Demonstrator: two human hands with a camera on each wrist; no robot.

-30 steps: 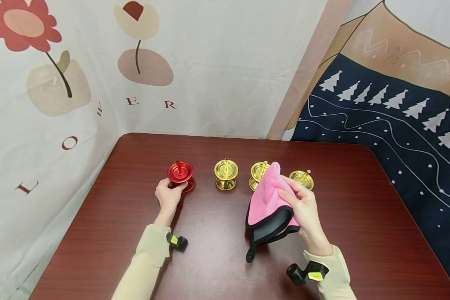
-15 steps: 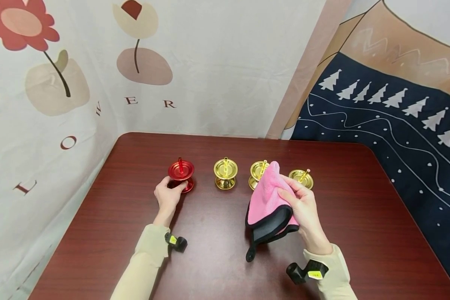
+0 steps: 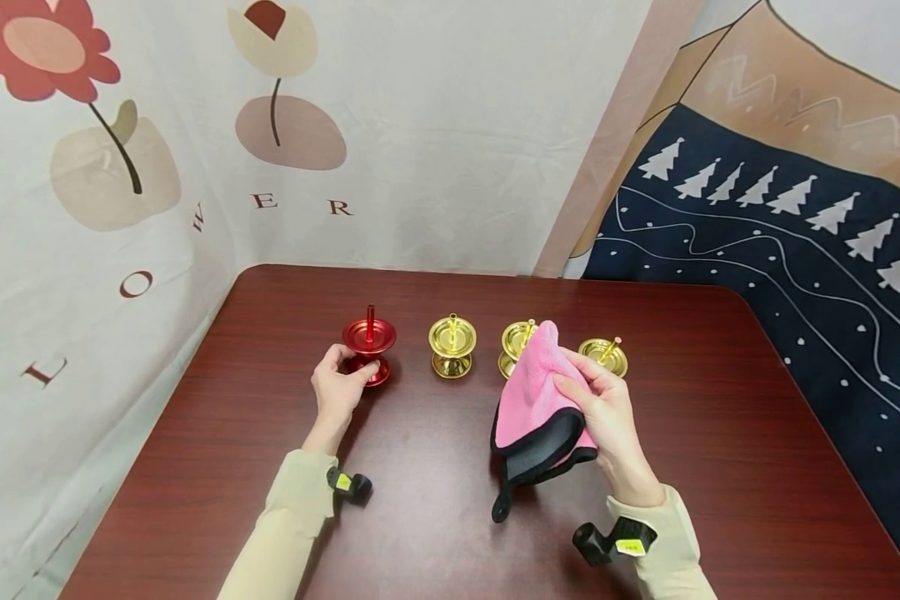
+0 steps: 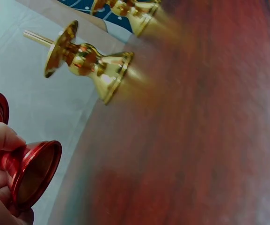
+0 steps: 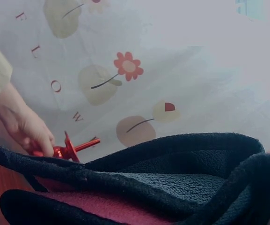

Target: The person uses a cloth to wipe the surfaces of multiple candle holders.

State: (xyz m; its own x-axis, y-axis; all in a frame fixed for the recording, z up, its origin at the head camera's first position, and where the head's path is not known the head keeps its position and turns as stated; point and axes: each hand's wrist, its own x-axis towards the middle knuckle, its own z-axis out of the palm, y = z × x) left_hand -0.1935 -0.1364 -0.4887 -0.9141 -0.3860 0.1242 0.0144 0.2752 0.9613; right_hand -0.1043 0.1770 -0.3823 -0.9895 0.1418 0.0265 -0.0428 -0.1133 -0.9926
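Observation:
My left hand [image 3: 337, 394] grips a red metal candle holder [image 3: 370, 337] by its waist, thumb on the near side. In the left wrist view the hollow underside of the red base [image 4: 36, 173] shows, so it is off the table. Its dish and spike point up. Pinched in my right hand [image 3: 610, 408] is a folded pink cloth [image 3: 537, 387] with black edging and a grey inner side; it hangs above the table. The cloth fills the lower right wrist view and partly covers the red holder there.
Three gold candle holders stand in a row: one in the middle [image 3: 452, 343], one partly behind the cloth [image 3: 515, 343], one beside my right fingers [image 3: 604, 357]. The brown table [image 3: 420, 517] meets a printed white curtain [image 3: 435, 167] at the back.
The red candle holder has shifted slightly right and stands more upright in my left hand. My right hand and the cloth have stayed almost still.

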